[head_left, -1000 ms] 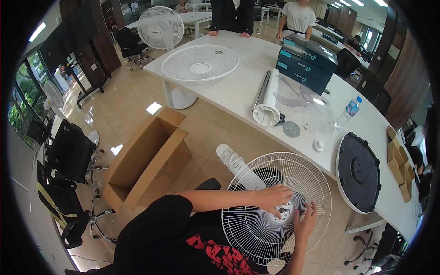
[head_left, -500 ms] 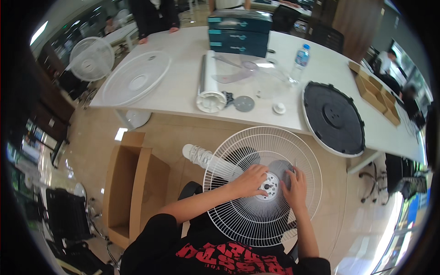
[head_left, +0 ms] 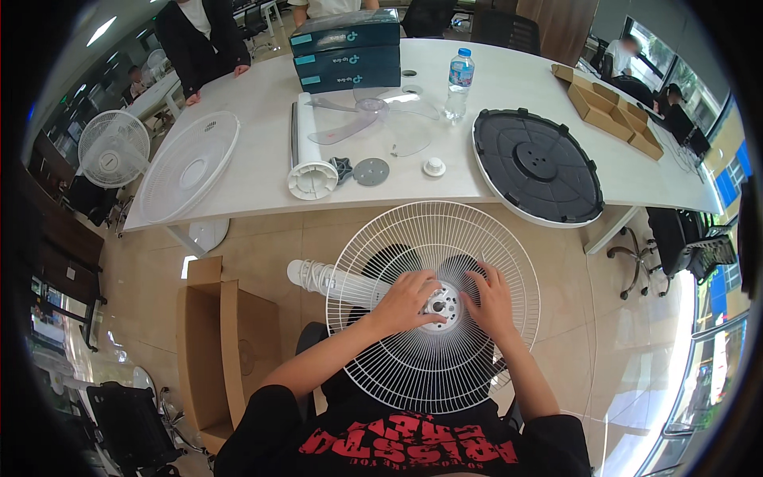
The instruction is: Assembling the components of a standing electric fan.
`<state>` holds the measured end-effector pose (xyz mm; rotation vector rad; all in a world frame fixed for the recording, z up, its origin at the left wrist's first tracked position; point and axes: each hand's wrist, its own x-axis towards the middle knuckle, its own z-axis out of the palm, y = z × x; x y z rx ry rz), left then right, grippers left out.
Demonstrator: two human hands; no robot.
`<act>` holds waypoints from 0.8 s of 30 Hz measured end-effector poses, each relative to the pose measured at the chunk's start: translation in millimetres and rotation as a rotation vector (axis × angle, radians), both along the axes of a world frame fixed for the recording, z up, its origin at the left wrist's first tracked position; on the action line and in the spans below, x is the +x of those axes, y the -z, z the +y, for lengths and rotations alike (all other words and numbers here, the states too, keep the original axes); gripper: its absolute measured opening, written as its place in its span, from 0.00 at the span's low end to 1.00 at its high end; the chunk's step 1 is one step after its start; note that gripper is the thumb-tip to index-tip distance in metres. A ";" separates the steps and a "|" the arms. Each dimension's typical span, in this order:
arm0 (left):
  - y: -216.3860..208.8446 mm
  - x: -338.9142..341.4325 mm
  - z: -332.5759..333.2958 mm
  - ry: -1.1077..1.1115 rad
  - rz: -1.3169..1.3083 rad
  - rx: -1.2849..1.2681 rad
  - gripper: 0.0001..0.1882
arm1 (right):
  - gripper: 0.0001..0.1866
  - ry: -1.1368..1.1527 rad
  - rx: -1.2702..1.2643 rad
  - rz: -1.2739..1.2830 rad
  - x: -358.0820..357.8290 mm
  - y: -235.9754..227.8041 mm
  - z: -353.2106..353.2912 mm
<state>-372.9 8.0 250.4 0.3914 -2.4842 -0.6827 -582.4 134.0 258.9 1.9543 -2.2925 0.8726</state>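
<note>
Under both hands (head_left: 445,300), fan grille (head_left: 421,238)

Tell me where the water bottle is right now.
In the head view, the water bottle stands upright on the far side of the white table, between the stacked teal boxes and the round black base.

A black round fan base (head_left: 538,165) is overhanging the counter (head_left: 262,119)'s right front edge; teal boxes (head_left: 346,49) are lying stacked at its far edge, a water bottle (head_left: 458,77) standing beside them.
</note>
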 end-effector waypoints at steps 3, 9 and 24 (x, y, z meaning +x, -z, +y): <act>-2.6 1.0 -1.4 0.040 0.009 -0.115 0.30 | 0.26 0.004 0.033 -0.046 -0.1 -1.5 0.2; 0.3 0.0 -11.7 -0.007 -0.142 0.137 0.26 | 0.25 -0.007 0.013 -0.016 -1.2 1.5 -3.4; 7.5 2.7 -8.8 0.310 -0.186 -0.017 0.31 | 0.26 -0.008 -0.004 0.010 0.1 -1.0 2.5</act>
